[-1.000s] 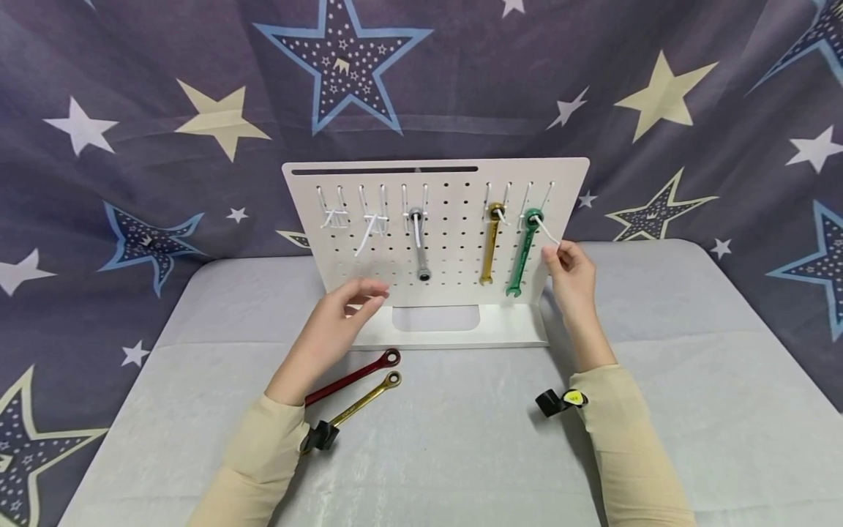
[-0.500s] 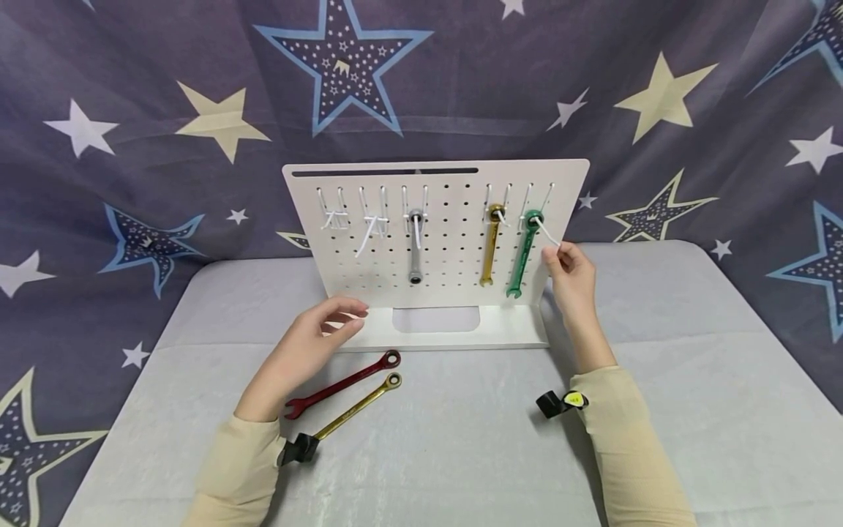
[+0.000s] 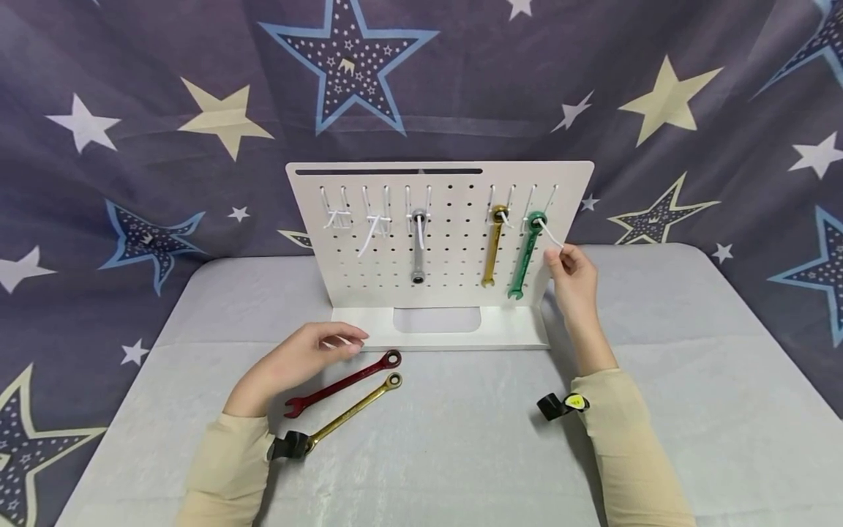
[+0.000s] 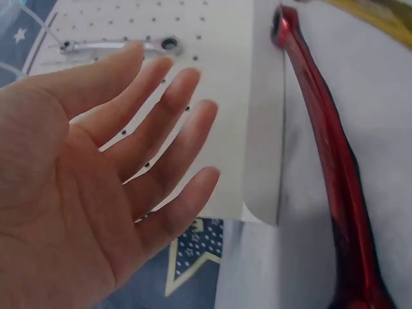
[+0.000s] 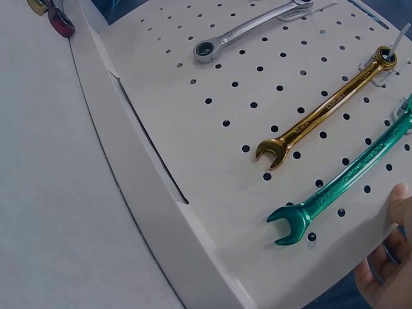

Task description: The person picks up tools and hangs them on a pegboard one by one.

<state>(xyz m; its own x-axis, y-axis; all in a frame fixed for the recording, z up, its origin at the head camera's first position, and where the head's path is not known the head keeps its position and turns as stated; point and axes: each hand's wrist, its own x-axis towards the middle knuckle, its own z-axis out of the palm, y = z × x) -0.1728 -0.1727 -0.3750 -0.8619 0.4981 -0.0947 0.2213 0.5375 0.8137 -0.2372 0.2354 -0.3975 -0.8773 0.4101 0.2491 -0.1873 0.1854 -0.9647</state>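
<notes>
My left hand (image 3: pixel 306 355) hovers over the red wrench (image 3: pixel 342 384), fingers loosely bent and holding nothing. In the left wrist view its palm faces the camera, the red wrench (image 4: pixel 328 148) lying to the right. A gold wrench (image 3: pixel 356 410) lies nearer me. My right hand (image 3: pixel 575 285) grips the right edge of the white pegboard (image 3: pixel 454 282); the right wrist view shows the thumb in front and other fingers behind. Beside it hangs a green wrench (image 3: pixel 523 256) on a hook. A second gold wrench (image 5: pixel 328 106) and a silver wrench (image 3: pixel 418 252) hang further left.
Two bare white hooks, a left one (image 3: pixel 338 218) and a second (image 3: pixel 375 227), stick out at the board's left. The board's base (image 3: pixel 514 329) sits on a grey cloth-covered table (image 3: pixel 461 439). A star-patterned curtain (image 3: pixel 474 95) rises behind.
My left hand has moved down and left, away from the board toward the red wrench. The silver wrench has swung to hang straight. My right hand stays at the board's edge.
</notes>
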